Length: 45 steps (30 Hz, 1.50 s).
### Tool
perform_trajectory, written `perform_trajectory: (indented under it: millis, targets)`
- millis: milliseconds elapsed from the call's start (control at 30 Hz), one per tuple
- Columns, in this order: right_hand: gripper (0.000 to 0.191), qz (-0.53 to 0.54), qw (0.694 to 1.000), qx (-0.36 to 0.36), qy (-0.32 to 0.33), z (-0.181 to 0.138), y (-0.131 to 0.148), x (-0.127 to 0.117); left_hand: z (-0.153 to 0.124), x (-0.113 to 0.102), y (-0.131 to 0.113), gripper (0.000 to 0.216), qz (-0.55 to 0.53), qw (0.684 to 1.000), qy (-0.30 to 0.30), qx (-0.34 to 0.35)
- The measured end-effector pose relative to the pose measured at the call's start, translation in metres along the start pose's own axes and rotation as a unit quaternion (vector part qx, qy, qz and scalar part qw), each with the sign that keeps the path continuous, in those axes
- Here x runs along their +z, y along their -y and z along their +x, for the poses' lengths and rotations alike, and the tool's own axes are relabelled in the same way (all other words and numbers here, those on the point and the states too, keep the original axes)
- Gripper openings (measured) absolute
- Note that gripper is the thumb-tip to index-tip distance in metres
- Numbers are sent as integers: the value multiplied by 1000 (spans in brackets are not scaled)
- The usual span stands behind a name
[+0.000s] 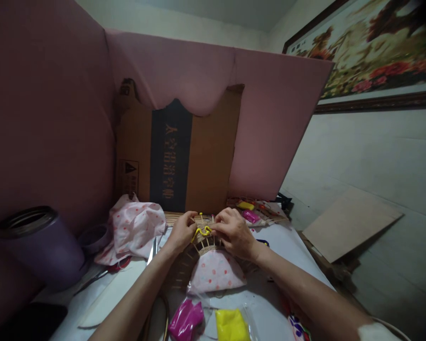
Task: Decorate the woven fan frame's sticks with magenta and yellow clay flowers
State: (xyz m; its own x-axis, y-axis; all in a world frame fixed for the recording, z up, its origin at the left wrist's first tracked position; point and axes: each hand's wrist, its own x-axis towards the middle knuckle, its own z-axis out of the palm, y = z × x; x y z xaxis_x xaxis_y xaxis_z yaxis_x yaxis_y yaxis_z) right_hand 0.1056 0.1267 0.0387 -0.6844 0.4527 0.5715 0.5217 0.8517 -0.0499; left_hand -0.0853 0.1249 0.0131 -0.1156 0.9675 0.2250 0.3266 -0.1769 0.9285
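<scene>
Two hands in play: one left hand [181, 232], one right hand [234, 233]! Up near, two packets: one magenta packet [187, 319], one yellow packet [231, 326]. Far side, two more: one small yellow packet [245, 206], one small magenta packet [251, 217]. One purple tumbler [46, 253] left, one cardboard sheet [213, 158] far, one framed picture [386, 61] right!

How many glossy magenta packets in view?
2. Near glossy magenta packet: bottom of view, left of a plastic-wrapped bright yellow packet. Far glossy magenta packet: beyond the bare right hand, on a cluttered pile. Others may be hidden.
</scene>
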Motion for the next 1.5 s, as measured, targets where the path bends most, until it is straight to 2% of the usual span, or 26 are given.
perform_trajectory:
  millis: [167, 300, 467, 633, 967, 1400, 1500]
  targets:
    - [28, -73, 995, -53, 42, -9, 6, -2, 0, 0, 1, 35, 2, 1000, 3, -3]
    - [28, -97, 992, -65, 50, -10, 7, 1, -1, 0, -1, 35, 6, 1000, 5, -6]
    - [28, -92, 993, -67, 26, -9, 8, 1, -1, 0, -2, 36, 5, 1000, 7, -3]
    - [29, -85, 993, -77, 39, -9, 9, 2, 0, 0, -2, 36, -1, 1000, 7, 1]
    - [24, -60, 996, -58, 19, -17, 3, 1, 0, 1, 0, 37, -6, 1000, 5, 2]
    - [21, -62, 997, -52, 9, -12, 4, 1, 2, 0, 5, 38, -7, 1000, 8, 6]
    - [20, -64, 996, -55, 22, -13, 4, 2, 2, 0, 6, 37, -5, 1000, 7, 10]
